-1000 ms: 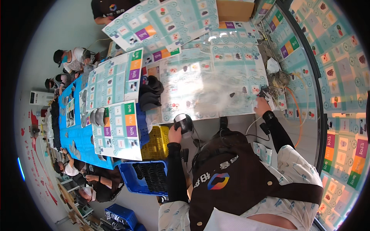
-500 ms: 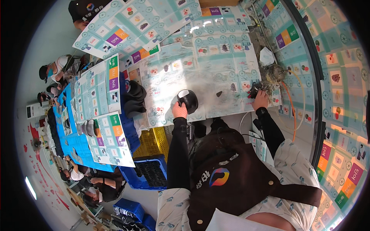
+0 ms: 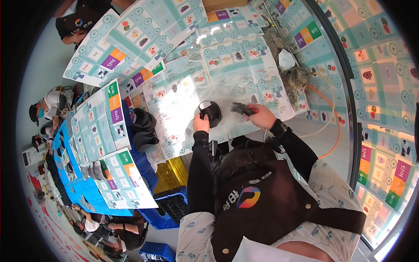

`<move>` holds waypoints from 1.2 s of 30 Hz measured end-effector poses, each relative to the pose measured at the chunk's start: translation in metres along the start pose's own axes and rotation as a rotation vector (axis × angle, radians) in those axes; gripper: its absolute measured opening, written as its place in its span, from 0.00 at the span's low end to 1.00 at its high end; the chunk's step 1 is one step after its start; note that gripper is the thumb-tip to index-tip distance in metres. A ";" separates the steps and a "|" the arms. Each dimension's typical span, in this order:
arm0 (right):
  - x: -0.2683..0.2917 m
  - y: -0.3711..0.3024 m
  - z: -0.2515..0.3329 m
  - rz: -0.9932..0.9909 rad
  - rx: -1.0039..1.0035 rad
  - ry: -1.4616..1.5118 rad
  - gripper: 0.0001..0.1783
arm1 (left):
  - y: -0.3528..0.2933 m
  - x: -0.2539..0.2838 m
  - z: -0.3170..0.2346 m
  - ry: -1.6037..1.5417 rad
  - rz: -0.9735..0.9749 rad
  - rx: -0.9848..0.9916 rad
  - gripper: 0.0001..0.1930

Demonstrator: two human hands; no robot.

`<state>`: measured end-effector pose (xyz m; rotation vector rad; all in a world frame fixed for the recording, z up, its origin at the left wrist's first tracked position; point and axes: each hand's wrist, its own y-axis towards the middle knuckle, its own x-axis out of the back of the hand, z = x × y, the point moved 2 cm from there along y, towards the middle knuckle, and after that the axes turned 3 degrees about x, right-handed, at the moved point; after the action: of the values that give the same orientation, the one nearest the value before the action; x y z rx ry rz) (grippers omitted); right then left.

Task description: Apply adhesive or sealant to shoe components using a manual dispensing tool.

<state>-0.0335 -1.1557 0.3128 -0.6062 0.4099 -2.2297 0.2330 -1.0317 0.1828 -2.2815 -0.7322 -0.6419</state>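
My left hand (image 3: 201,124) grips the near-left edge of a black, rounded, bowl-shaped piece (image 3: 213,114) with a white patch on its upper side. The piece rests on or just above the dusty patterned worktop (image 3: 244,78); I cannot tell which. To its right, my right hand (image 3: 263,117) is closed around a dark hand tool (image 3: 242,108). The tool's blunt end points left toward the piece, with a gap between them. A thin pale cord or hose hangs below my right wrist.
Dark curved pieces (image 3: 143,126) are stacked left of the worktop. Below stand a yellow crate (image 3: 171,174) and a blue crate (image 3: 159,221) of black parts. A dust-covered grey lump (image 3: 298,77) and an orange hose (image 3: 337,124) lie right. Printed boards (image 3: 115,59) screen off other people.
My right hand has brought the dark tool leftward from the worktop's right edge toward the black piece. My left hand still grips that piece. The whole view has shifted slightly.
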 end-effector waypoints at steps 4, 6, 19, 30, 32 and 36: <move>-0.055 0.028 0.057 0.055 0.114 -0.302 0.18 | 0.012 0.000 0.055 -0.198 -0.081 -0.059 0.19; -0.068 0.040 0.059 0.060 0.064 -0.241 0.18 | 0.024 -0.005 0.070 -0.266 -0.002 -0.005 0.18; -0.088 0.055 0.061 0.034 0.063 -0.411 0.17 | 0.027 0.003 0.074 -0.501 0.258 0.113 0.17; -0.082 0.051 0.061 -0.038 0.128 -0.433 0.12 | 0.014 0.009 0.042 -0.573 0.294 0.142 0.16; -0.076 0.053 0.059 -0.072 0.107 -0.456 0.13 | 0.013 0.011 0.041 -0.543 0.300 0.138 0.16; -0.066 0.042 0.049 -0.018 0.052 -0.559 0.14 | 0.013 0.012 0.041 -0.607 0.332 0.167 0.16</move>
<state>0.0573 -1.1379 0.3153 -1.1612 0.0580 -1.9690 0.2598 -1.0071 0.1575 -2.3696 -0.6181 0.2733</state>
